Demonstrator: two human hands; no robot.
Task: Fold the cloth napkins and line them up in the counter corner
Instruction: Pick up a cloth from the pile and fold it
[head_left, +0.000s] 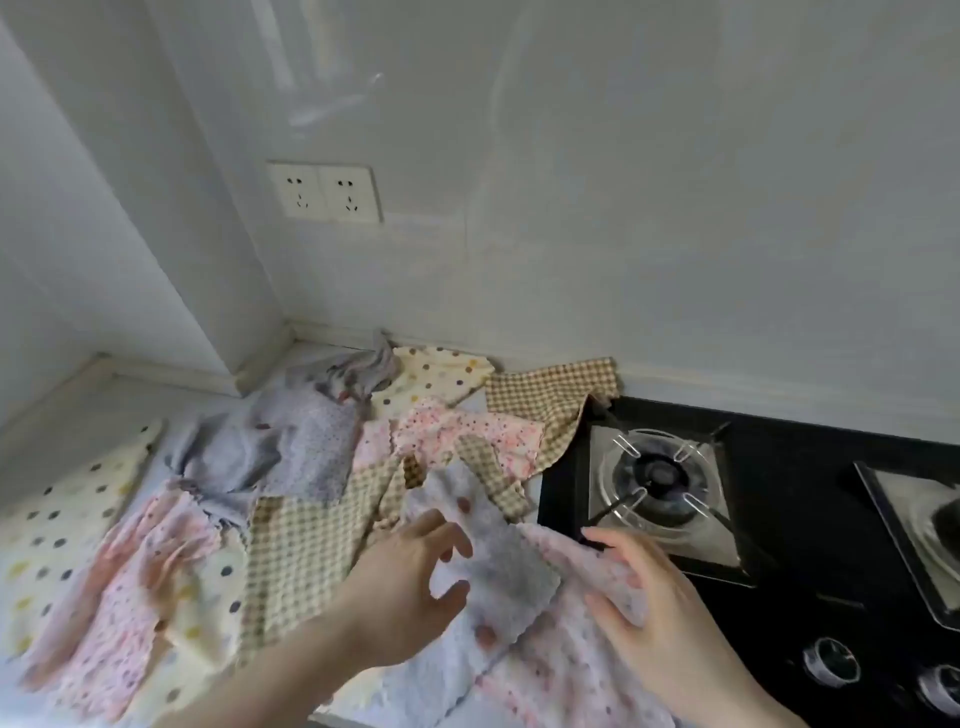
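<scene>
Reaching into the pile at the lower middle of the frame, the left hand (410, 587) hovers with fingers spread and loosely bent over a pale lilac napkin (493, 566), its thumb tip close to or touching the cloth; no firm hold shows. The right hand (654, 608), lower right, has its fingers curled over the edge of a pink floral napkin (561, 670) and seems to pinch it, though blur leaves that uncertain.

These cloths look light, thin and limp. They crease and bunch where they lie, so they should drape when lifted and need smoothing flat before each fold. Scalloped edges and corners are the sensible places to pinch, one corner per hand, to keep a napkin square. Nothing appears fragile or slippery, but neighbours overlap and one may drag another along.

All napkins lie unfolded across the desk (67, 410), from the corner at upper left of the pile to the black stove (810, 519) at the right. Counting is rough because of overlap: about three cream dotted napkins (436, 374), about three tan checked napkins (550, 400), two or three grey-lilac napkins (291, 452) and about three pink floral ones. Two stove burners and two knobs show, and a double wall socket (324, 191) sits above the corner.
</scene>
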